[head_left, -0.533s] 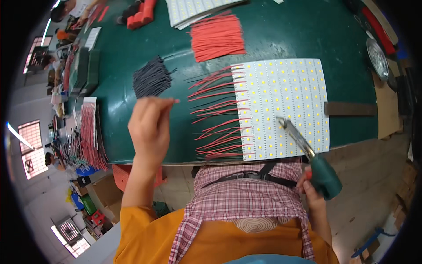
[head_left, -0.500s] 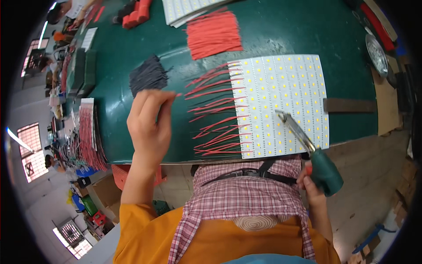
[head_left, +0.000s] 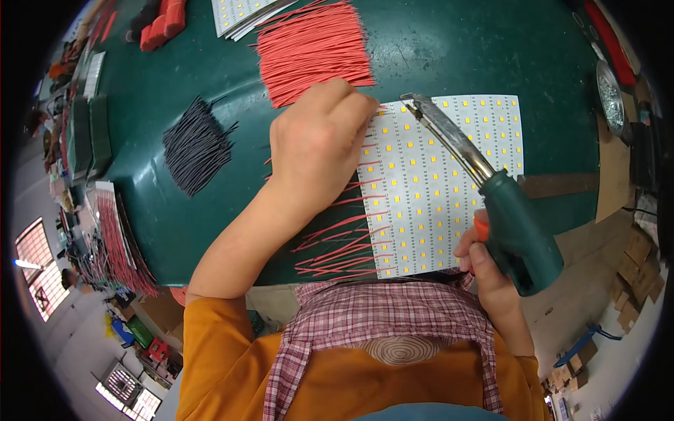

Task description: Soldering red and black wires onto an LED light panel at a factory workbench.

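Left hand [head_left: 319,140] is curling its fingers in at the top left corner of one white light board [head_left: 428,189], right of the frame's middle; I can't tell if it is pinching a wire. One right hand [head_left: 491,270], lower right, is wrapping round the green handle of one soldering tool [head_left: 523,235]. That board is lying on the table [head_left: 449,42], looking thin, light and maybe easy to crack, so its edges seem best for holding. Loose wires [head_left: 333,268], likely soft and bendy, are lining its left side, too many to count. One red wire pile [head_left: 316,49] is sitting upper middle; one black wire pile [head_left: 198,147] is resting at left.
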